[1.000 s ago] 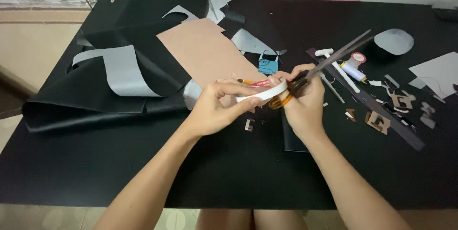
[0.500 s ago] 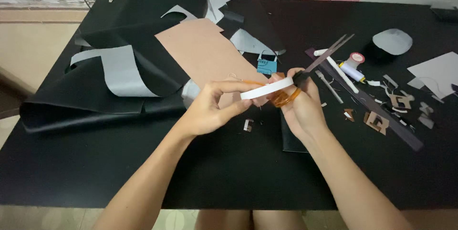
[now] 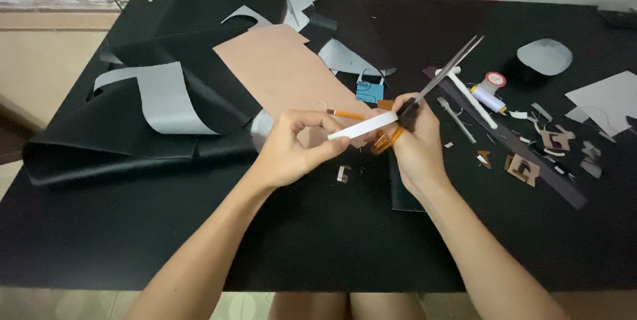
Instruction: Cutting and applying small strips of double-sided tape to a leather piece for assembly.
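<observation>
Spreading across nearly the whole view, the black rectangular counter [image 3: 133, 240] carries everything, largest first: a heap of black sheet material with grey undersides [image 3: 152, 114] lies folded at the left, and against its right edge rests a flat tan sheet of leather-like material [image 3: 279, 71]. Further right, a long dark strip [image 3: 531, 154] runs diagonally, with a white rod [image 3: 472, 100] lying across its upper end and a white spool of thread with a red-rimmed end [image 3: 490, 91] just beside that; small brown cut-out pieces [image 3: 523, 169] and pale scraps sit scattered near the strip's lower end. Above the middle of the counter, the left hand [image 3: 292, 151] pinches one end of a narrow white strip [image 3: 363, 126], its grip closed on that strip between thumb and fingers. The strip slants up to the right, held clear of the counter, and its far end meets the blades of the orange-handled scissors [image 3: 424, 91]. The right hand [image 3: 415, 144] has its grip closed through the scissors' handles, the long blades pointing up and right, parted a little at the tips. A small blue tag [image 3: 369, 89] lies just behind the hands.
</observation>
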